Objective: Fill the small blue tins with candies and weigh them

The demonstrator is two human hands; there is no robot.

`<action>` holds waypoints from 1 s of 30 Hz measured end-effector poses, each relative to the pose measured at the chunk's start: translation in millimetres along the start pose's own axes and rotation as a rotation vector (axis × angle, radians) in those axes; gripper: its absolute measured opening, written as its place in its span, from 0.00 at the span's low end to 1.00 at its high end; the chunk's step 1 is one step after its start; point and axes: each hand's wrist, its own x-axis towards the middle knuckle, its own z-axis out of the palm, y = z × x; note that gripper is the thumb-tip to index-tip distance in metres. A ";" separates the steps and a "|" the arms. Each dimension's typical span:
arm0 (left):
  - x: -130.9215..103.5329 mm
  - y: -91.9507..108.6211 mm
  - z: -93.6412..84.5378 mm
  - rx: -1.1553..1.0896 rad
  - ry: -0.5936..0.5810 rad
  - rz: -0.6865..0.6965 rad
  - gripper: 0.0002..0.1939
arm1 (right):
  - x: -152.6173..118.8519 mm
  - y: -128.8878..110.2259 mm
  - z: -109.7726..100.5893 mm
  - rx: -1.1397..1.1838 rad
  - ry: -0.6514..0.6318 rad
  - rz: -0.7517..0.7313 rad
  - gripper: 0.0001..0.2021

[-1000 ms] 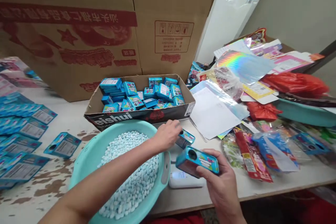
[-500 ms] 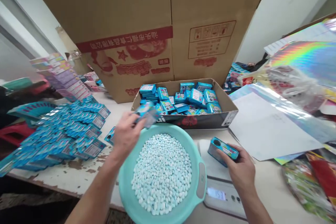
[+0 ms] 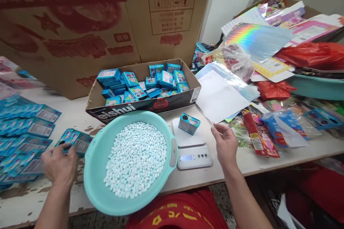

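My left hand (image 3: pixel 60 162) is at the near end of two small blue boxes (image 3: pixel 76 141) left of the bowl; its fingers are bent and blurred, and any grip is unclear. My right hand (image 3: pixel 225 143) hovers beside the scale (image 3: pixel 195 157), thumb and fingertips close together, with what lies between them too small to make out. On the scale's white plate stands one blue box (image 3: pixel 189 124) with a dark round opening. A turquoise bowl (image 3: pixel 92 182) holds many pale blue and white candies (image 3: pixel 137 159).
Behind the bowl, a low carton (image 3: pixel 174 103) holds many blue boxes, with a large cardboard box (image 3: pixel 137 14) behind it. Rows of blue boxes (image 3: pixel 24 143) line the left. Paper sheets (image 3: pixel 220 96) and candy packets (image 3: pixel 260 134) lie at right.
My right hand has let go of the blue box, now on the scale. My left hand has moved from the carton's front to the boxes at left. The view has swung right.
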 end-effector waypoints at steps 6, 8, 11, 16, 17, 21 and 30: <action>3.0 5.0 -11.5 0.116 -0.154 -0.018 0.10 | -6.9 9.3 -8.8 -0.005 0.004 0.032 0.18; -0.2 6.4 -15.5 0.147 -0.166 -0.025 0.12 | -7.5 11.7 -9.2 -0.002 -0.012 0.032 0.18; -5.0 9.1 -20.9 0.156 -0.124 0.001 0.14 | -6.5 13.3 -7.8 0.003 -0.028 0.025 0.17; -8.7 23.3 -21.7 -0.038 -0.027 0.089 0.12 | -6.1 12.8 -0.7 0.009 -0.056 0.026 0.17; -13.3 29.0 -19.9 -0.127 -0.051 0.127 0.12 | -6.8 12.5 1.1 0.008 -0.062 0.028 0.17; -59.8 59.6 -10.5 -0.469 -0.606 0.447 0.15 | -10.2 9.3 12.9 0.003 -0.088 0.026 0.18; -134.7 84.3 -9.6 -0.144 -1.158 1.006 0.10 | -8.5 -8.1 56.5 -0.107 -0.275 0.085 0.25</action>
